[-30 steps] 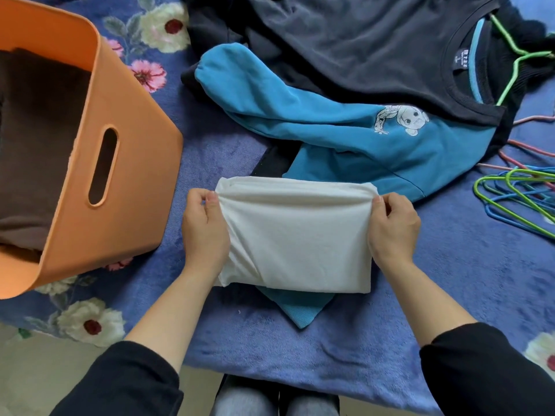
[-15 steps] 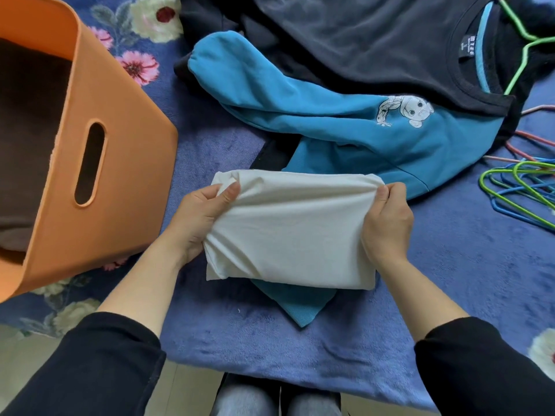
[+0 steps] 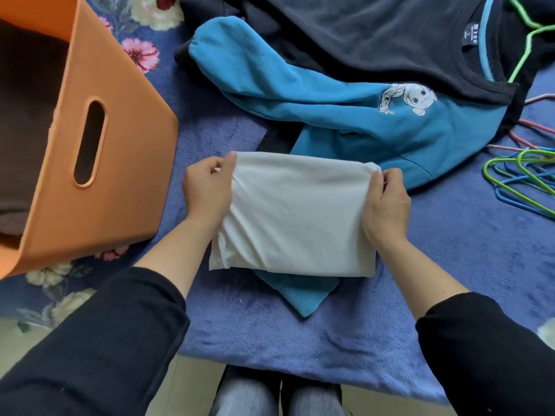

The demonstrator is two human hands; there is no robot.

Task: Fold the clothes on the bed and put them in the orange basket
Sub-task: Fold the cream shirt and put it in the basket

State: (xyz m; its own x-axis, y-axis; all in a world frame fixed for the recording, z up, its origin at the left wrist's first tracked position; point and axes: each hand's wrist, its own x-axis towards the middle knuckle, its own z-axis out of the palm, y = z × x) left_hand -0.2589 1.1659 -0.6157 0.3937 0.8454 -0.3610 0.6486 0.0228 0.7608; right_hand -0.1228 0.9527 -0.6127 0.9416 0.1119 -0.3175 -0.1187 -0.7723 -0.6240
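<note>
A folded white garment [image 3: 295, 214] lies on the blue bedspread in front of me. My left hand [image 3: 207, 190] grips its left edge, thumb on the top corner. My right hand [image 3: 386, 204] pinches its right edge near the upper corner. The orange basket [image 3: 99, 187] stands to the left, with brown cloth inside. Beyond the white garment a teal sweatshirt [image 3: 345, 115] with a cartoon print lies spread out, one cuff poking from under the white piece. A black sweatshirt [image 3: 375, 34] lies over the teal one at the back.
Several coloured wire hangers [image 3: 522, 181] lie at the right edge of the bed. A green hanger [image 3: 528, 34] sticks out of the black sweatshirt's collar. The bed's near edge [image 3: 300, 367] runs just above my knees, with floor below.
My left hand has shifted from lying over the garment's left edge to gripping its upper left corner. The right hand has slid up toward the top right corner. The garment stays on the bed.
</note>
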